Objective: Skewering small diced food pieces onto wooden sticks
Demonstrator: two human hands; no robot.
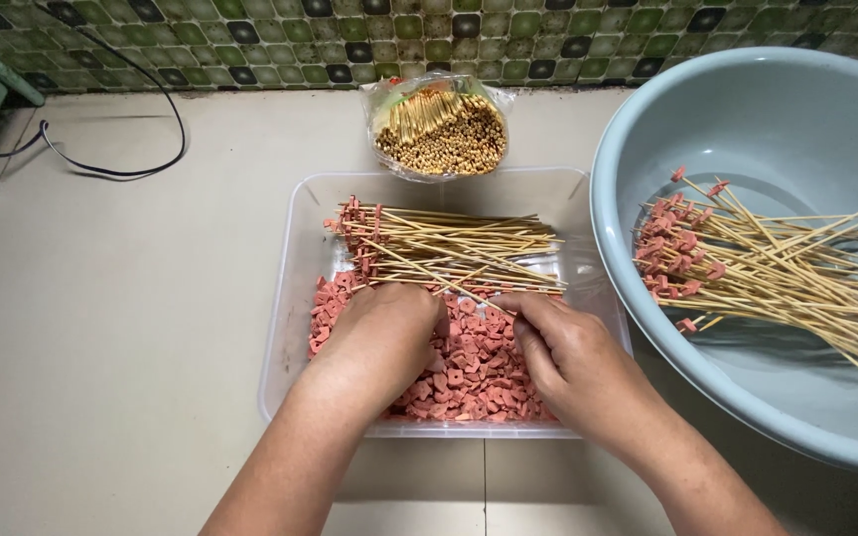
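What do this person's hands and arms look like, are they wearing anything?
Nothing is worn. The left hand and right hand are bare, with no gloves, and no rings or watch show. Both forearms are bare too, with no sleeves in view as far as the picture's lower edge. The fingertips are mostly hidden.

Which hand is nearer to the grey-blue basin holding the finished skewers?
Right. The right hand works in the clear tray close beside the basin; the left hand sits farther off, over the sausage pieces.
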